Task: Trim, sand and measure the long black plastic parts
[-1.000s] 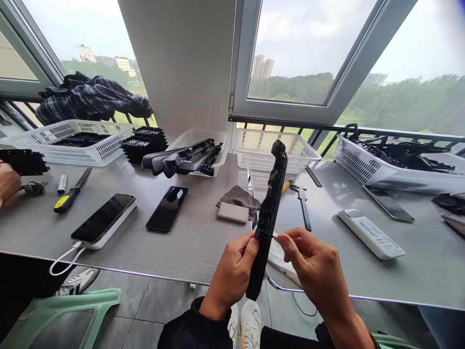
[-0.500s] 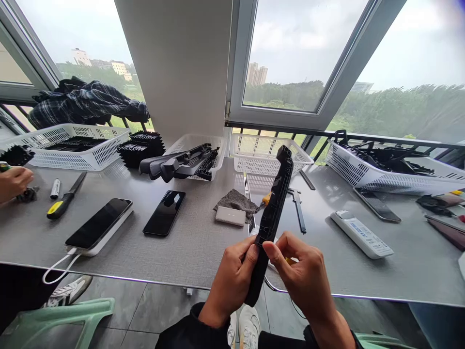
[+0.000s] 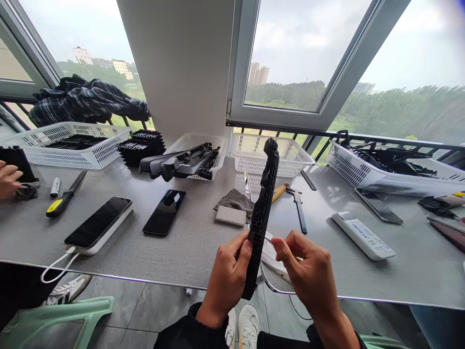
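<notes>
My left hand is closed around the lower part of a long black plastic part, which stands nearly upright over the table's front edge. Ribs and notches run along its side. My right hand is closed just to the right, thumb against forefinger, on a thin tool whose tip reaches the part's edge. The fingers hide most of this tool, so its kind is not clear. Behind the part lie a yellow-handled tool, a caliper and a grey cloth with a small white box.
White baskets line the back of the table; one at right holds black parts. Long black parts stick out of another. Phones, a knife and a white device lie around. Another person's hand works at far left.
The black part has shifted left and turned more upright. My right hand has moved slightly right, away from it, exposing the thin tool. The other person's hand has raised a black piece.
</notes>
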A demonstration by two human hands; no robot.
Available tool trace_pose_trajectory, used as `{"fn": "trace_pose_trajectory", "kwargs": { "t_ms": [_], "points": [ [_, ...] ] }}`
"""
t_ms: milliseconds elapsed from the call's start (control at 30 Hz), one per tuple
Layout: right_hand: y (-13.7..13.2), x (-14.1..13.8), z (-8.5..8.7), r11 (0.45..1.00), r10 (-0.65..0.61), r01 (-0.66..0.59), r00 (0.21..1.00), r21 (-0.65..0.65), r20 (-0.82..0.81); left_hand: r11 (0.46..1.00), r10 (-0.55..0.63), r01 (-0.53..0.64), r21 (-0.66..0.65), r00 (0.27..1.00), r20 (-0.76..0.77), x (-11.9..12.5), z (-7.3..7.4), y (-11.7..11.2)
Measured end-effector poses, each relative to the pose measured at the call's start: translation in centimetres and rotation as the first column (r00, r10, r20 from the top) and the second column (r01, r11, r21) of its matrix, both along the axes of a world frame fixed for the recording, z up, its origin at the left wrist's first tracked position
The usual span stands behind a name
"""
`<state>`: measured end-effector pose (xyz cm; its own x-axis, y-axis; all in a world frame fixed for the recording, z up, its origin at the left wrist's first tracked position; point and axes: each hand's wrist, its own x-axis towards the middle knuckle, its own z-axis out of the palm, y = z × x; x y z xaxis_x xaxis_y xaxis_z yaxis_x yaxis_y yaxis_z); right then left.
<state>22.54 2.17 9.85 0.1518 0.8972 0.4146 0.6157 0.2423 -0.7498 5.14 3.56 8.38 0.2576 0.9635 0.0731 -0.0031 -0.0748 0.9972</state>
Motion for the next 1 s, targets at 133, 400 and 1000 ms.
{"fn": "trace_pose_trajectory", "kwargs": {
  "t_ms": [133, 400, 1000],
  "points": [
    [-0.1, -0.9, 0.2, 0.999, -0.015, 0.013, 1.000, -0.038, -0.028, 0.994, 0.083, -0.086, 0.069, 0.996, 0.042, 0.7, -0.1, -0.3],
    [-0.7, -1.8, 0.3, 0.997, -0.058, 0.054, 0.996, -0.053, -0.070, 0.971, 0.196, -0.214, 0.110, 0.968, 0.156, 2.1, -1.0, -0.9],
    [-0.5, -0.8, 0.1, 0.996, -0.042, 0.042, 0.999, 0.079, -0.010, 0.905, 0.312, -0.321, 0.278, 0.947, 0.078, 2.9, -2.2, -1.2]
  ]
}}
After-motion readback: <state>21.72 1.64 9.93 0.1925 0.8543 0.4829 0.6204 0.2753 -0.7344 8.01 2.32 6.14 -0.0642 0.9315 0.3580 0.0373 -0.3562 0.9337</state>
